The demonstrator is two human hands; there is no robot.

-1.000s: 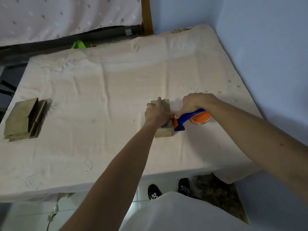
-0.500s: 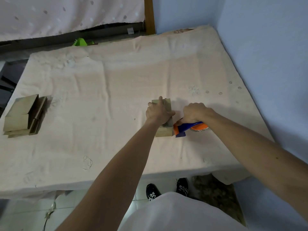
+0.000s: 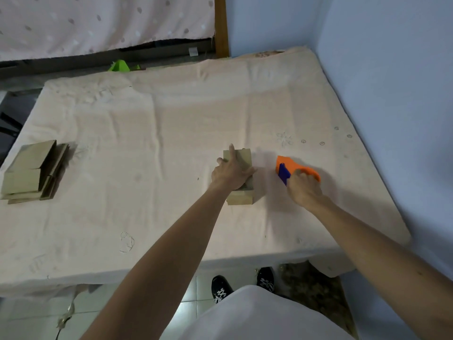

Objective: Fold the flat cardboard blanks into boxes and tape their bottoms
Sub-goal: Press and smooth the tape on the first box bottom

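Head view: near the middle of the surface [image 3: 147, 217] the left hand [image 3: 230, 175] presses flat on the box [image 3: 241, 157], index finger straight, palm covering much of its top. At 3 o'clock from the box and apart from it, the right hand [image 3: 302, 187] is clenched round the dispenser [image 3: 286, 165]. Blanks [image 3: 29, 173] lie stacked well off at 9 o'clock. Whether tape crosses the seam cannot be told. If the palm lifts, the flaps may spring up or the light box skid; a loose tape end could snag the cloth.
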